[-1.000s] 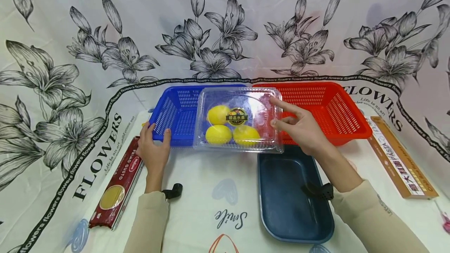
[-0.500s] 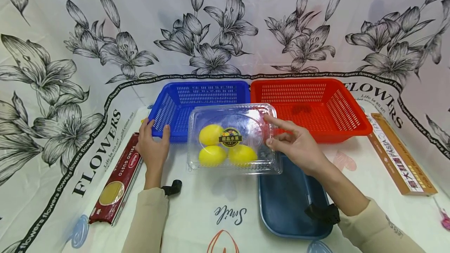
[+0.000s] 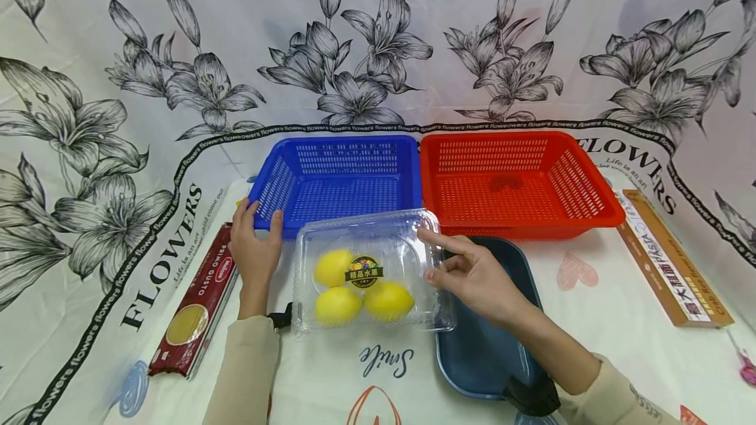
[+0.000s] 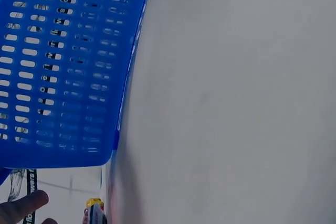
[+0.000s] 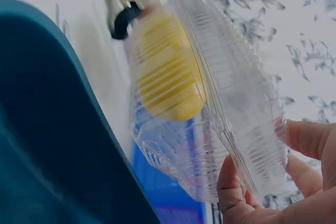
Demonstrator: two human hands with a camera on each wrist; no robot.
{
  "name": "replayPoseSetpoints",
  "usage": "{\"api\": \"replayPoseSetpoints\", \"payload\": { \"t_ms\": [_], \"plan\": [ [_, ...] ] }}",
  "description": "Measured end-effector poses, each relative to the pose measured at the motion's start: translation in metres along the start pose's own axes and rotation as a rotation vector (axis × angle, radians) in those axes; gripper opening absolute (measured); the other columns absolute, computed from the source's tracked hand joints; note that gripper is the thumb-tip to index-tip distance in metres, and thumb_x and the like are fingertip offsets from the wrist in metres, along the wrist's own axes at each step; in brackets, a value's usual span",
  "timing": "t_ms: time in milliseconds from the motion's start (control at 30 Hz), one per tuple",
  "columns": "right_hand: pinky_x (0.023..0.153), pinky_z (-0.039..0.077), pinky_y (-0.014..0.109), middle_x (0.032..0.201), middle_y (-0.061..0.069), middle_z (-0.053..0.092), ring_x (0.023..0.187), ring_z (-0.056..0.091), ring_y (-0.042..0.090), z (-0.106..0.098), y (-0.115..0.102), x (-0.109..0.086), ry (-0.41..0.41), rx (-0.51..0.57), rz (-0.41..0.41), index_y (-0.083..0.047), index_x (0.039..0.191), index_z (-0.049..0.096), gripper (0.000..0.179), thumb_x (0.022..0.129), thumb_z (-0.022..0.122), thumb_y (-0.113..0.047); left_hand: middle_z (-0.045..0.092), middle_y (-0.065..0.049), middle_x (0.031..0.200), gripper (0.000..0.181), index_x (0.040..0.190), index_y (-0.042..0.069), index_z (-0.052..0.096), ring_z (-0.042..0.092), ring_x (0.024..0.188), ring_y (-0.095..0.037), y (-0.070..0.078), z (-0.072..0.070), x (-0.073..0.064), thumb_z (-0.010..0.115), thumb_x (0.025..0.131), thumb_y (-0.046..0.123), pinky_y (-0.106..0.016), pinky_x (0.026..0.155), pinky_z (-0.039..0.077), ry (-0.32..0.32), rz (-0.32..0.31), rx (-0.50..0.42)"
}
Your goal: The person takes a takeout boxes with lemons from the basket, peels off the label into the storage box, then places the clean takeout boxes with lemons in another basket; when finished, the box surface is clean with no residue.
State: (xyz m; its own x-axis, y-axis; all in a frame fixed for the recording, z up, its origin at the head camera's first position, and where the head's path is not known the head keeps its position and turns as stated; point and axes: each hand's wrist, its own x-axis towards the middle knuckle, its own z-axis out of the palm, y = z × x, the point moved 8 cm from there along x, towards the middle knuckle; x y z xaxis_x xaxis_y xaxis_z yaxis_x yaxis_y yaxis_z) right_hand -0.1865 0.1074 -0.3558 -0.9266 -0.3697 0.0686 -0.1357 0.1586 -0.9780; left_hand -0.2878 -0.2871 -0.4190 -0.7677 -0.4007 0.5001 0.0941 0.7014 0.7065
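Observation:
My right hand (image 3: 475, 281) pinches the right edge of a clear plastic fruit box (image 3: 384, 235), index finger on the lid and thumb at the side. Through it show three yellow lemons (image 3: 388, 300); a black-and-gold label is on the lid. The box is held up in front of the baskets, slightly turned, its right side overlapping a dark blue tray (image 3: 490, 353). In the right wrist view the closed box (image 5: 236, 82) is seen side-on. My left hand (image 3: 258, 251) is at the front left corner of a blue basket (image 3: 348, 195), fingers fairly straight, thumb apart.
A red basket (image 3: 520, 189) stands against the blue one on the right. A dark red pasta packet (image 3: 197, 310) lies at the left, and a brown pasta box (image 3: 673, 261) lies at the right. Behind the baskets hangs a flower-printed cloth (image 3: 378, 38).
The fruit box has come down from over the baskets toward me and slightly left, tilting a little, in my right hand's grip. My left hand has stayed by the blue basket's corner.

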Motion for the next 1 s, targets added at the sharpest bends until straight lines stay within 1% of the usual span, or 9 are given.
{"api": "replayPoseSetpoints", "payload": {
  "t_ms": [100,167,333,467,667,733,800,900,1000],
  "plan": [
    [0.065,0.048,0.021,0.137,0.019,0.048,0.07,0.053,0.011,0.008,0.005,-0.001,0.006,-0.022,0.029,-0.017,0.149,0.053,0.06,0.093,0.072,-0.007,0.042,-0.005,0.162,0.066,0.146,0.008,0.055,0.038,0.149,-0.036,-0.002,-0.001,0.002,0.062,0.096,0.05,-0.068,0.114,0.027,-0.029,0.012,-0.002],
    [0.061,0.043,0.021,0.13,0.021,0.049,0.068,0.049,0.011,0.012,0.008,-0.001,0.009,-0.031,0.05,-0.018,0.149,0.054,0.06,0.093,0.072,-0.008,0.042,-0.005,0.162,0.065,0.146,0.009,0.055,0.036,0.15,-0.036,-0.004,-0.002,0.003,0.062,0.096,0.051,-0.068,0.116,0.025,-0.047,0.021,-0.003],
    [0.06,0.044,0.022,0.119,0.019,0.05,0.07,0.051,0.016,0.018,0.019,0.0,0.029,-0.064,0.118,-0.022,0.147,0.056,0.059,0.092,0.074,-0.01,0.041,-0.003,0.162,0.064,0.145,0.012,0.057,0.034,0.152,-0.035,-0.008,-0.002,0.005,0.063,0.095,0.051,-0.067,0.118,0.025,-0.085,0.052,-0.014],
    [0.06,0.044,0.023,0.119,0.019,0.05,0.072,0.051,0.018,0.021,0.028,0.002,0.041,-0.072,0.161,-0.022,0.147,0.057,0.059,0.092,0.074,-0.01,0.042,-0.003,0.162,0.063,0.144,0.012,0.058,0.035,0.152,-0.035,-0.009,-0.003,0.007,0.066,0.094,0.049,-0.065,0.118,0.028,-0.108,0.06,-0.037],
    [0.057,0.041,0.022,0.132,0.019,0.049,0.069,0.049,0.017,0.025,0.039,0.005,0.048,-0.067,0.209,-0.023,0.146,0.057,0.06,0.09,0.076,-0.011,0.042,0.0,0.162,0.058,0.141,0.011,0.061,0.036,0.152,-0.03,-0.008,-0.004,0.01,0.071,0.093,0.041,-0.058,0.117,0.037,-0.15,0.055,-0.106],
    [0.056,0.04,0.022,0.136,0.018,0.049,0.069,0.05,0.017,0.025,0.041,0.006,0.05,-0.078,0.223,-0.024,0.146,0.058,0.06,0.09,0.077,-0.012,0.042,0.0,0.162,0.056,0.141,0.011,0.061,0.036,0.152,-0.03,-0.008,-0.004,0.011,0.071,0.093,0.039,-0.057,0.117,0.037,-0.162,0.058,-0.117],
    [0.055,0.04,0.023,0.133,0.018,0.051,0.069,0.052,0.018,0.025,0.042,0.007,0.042,-0.096,0.236,-0.025,0.145,0.058,0.061,0.089,0.079,-0.015,0.042,-0.001,0.162,0.056,0.141,0.011,0.061,0.036,0.152,-0.031,-0.009,-0.004,0.011,0.072,0.093,0.037,-0.057,0.119,0.035,-0.169,0.062,-0.121],
    [0.054,0.04,0.024,0.12,0.018,0.056,0.069,0.053,0.018,0.025,0.042,0.009,0.007,-0.158,0.221,-0.023,0.146,0.057,0.064,0.087,0.081,-0.018,0.043,-0.002,0.162,0.055,0.141,0.011,0.061,0.035,0.152,-0.032,-0.01,-0.005,0.012,0.072,0.093,0.035,-0.057,0.121,0.032,-0.176,0.07,-0.131],
    [0.055,0.044,0.024,0.116,0.018,0.06,0.069,0.055,0.017,0.026,0.039,0.013,-0.033,-0.254,0.173,-0.02,0.146,0.057,0.065,0.086,0.082,-0.022,0.043,-0.002,0.162,0.055,0.14,0.011,0.062,0.035,0.152,-0.032,-0.011,-0.006,0.012,0.072,0.093,0.036,-0.057,0.122,0.03,-0.179,0.072,-0.136]
  ]
}}
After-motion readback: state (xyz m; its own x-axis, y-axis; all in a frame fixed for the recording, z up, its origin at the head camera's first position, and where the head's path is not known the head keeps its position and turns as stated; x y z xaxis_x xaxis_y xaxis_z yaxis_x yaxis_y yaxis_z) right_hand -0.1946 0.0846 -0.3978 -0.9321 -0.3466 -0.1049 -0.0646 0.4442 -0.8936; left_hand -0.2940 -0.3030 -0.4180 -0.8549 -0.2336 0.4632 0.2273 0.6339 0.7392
